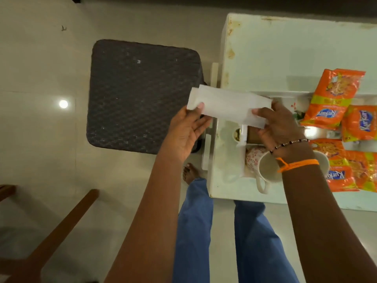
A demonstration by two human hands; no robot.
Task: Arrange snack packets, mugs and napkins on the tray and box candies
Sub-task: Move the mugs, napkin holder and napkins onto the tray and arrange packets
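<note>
White table [285, 48] beside dark woven stool [142, 94], pale floor [40, 68].

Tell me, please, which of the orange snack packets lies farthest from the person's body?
The top orange packet, lying partly on the white table beyond the tray's far rim. The other packets lie lower in the picture, nearer the person.

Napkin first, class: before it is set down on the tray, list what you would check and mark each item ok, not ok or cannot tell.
1. Both hands hold the napkin: left hand at one end, right hand at the other: ok.
2. Napkin folded flat: ok.
3. Bare spot on the tray below: ok.
4. Mug upright: not ok, it lies on its side.
5. Packets clear of the napkin: ok.
6. Candies boxed: cannot tell.
</note>
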